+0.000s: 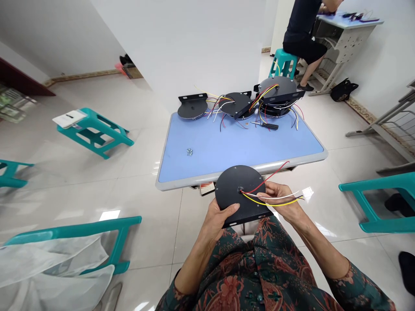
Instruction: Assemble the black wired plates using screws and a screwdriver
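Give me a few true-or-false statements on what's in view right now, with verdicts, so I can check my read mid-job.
1. The left hand holds the black metal disc at its lower edge. True.
2. The right hand holds a soldering iron. False: it pinches the red, yellow and white wires coming from the disc.
3. A screwdriver lies on the blue table top. True.
4. The small screws sit in a cup. False: they lie loose on the table top.
5. A seated person at the far desk is on a teal stool. True.
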Demonstrator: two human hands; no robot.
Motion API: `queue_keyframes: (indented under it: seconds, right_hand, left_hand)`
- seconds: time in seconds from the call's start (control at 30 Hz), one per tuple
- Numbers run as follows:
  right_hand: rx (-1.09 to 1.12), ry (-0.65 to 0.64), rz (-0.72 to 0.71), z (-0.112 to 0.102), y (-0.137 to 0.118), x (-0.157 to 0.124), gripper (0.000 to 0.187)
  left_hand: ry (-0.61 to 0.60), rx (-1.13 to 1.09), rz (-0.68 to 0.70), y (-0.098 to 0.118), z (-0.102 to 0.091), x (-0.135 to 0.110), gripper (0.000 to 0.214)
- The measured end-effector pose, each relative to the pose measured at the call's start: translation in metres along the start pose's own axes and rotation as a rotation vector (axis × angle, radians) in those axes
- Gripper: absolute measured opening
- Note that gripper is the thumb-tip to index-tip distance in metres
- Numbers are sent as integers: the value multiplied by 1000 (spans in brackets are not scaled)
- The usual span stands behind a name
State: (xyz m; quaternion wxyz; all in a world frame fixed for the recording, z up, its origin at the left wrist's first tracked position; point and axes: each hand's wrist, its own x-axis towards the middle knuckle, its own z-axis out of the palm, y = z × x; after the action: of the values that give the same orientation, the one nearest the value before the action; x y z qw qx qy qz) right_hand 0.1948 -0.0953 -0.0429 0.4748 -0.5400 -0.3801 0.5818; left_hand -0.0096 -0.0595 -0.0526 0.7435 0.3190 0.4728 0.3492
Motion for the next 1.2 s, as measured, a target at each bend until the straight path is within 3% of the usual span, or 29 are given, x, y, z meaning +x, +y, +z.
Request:
queue_keyframes:
  seconds: [0.53,0.7,0.87,1.07,1.2]
  right_hand:
    - [34,-7,17,-3,6,2,43]
    - [39,-6,26,0,-2,2,47]
    - [38,-55,11,6,-11,4,52]
    - [58,-34,-17,19,-10,12,39]
    - [94,-53,-21,27,-13,14,45]
  left_hand:
    - [18,-6,27,-2,1,1,64]
    - [23,-23,44,-1,1,-3,60]
    - [43,-62,60,3,-1,-9,61]
    - [63,-76,95,12,-9,-14,63]
    - [73,-109,86,11,-15,-14,67]
